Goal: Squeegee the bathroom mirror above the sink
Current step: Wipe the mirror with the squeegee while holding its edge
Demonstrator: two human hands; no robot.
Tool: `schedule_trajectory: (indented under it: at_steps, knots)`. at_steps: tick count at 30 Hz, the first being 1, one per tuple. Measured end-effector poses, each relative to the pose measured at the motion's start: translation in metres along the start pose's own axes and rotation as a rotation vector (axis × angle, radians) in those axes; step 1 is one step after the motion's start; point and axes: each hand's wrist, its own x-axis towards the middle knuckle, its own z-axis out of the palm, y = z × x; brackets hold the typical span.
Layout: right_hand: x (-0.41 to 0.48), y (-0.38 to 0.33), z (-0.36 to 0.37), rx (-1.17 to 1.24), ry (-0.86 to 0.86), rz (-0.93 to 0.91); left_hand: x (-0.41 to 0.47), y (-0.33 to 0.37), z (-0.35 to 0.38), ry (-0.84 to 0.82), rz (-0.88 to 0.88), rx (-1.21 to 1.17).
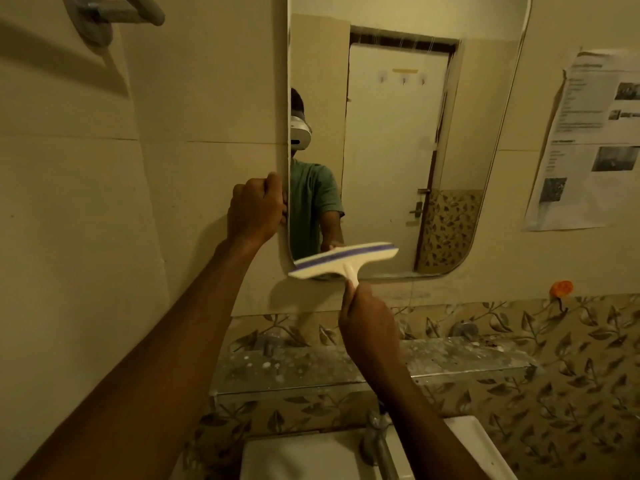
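Room: tall rounded-corner wall mirror above a speckled metal shelf and white sink | Your left hand: curled round the mirror's left edge | Your right hand: grips the white blue-striped plastic squeegee by its handle, blade at the mirror's lower left.

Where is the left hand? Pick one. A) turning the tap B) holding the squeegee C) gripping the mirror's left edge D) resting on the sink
C: the left hand curls round the left edge of the mirror; the right hand holds the squeegee.
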Motion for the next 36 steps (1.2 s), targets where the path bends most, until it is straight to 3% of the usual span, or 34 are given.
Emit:
schedule_trajectory:
  at_steps: [7,13,20,28,36]
  knots:
    - [-0.008,0.034,-0.005,-0.146,-0.1,-0.033,-0.014,0.0,0.003,0.053,0.118,0.092]
    - [-0.005,0.039,-0.025,-0.27,-0.089,-0.112,-0.031,-0.007,0.006,0.035,0.09,0.152]
    - [0.013,0.017,-0.024,-0.171,-0.373,-0.441,-0.041,-0.015,0.013,0.062,0.051,0.13]
    - [0.044,0.018,-0.012,-0.339,-0.355,-0.55,-0.052,-0.018,0.029,0.187,0.017,0.116]
    - [0.079,0.08,-0.032,-0.36,-0.388,-0.604,-0.056,-0.015,0.045,0.317,-0.067,0.103]
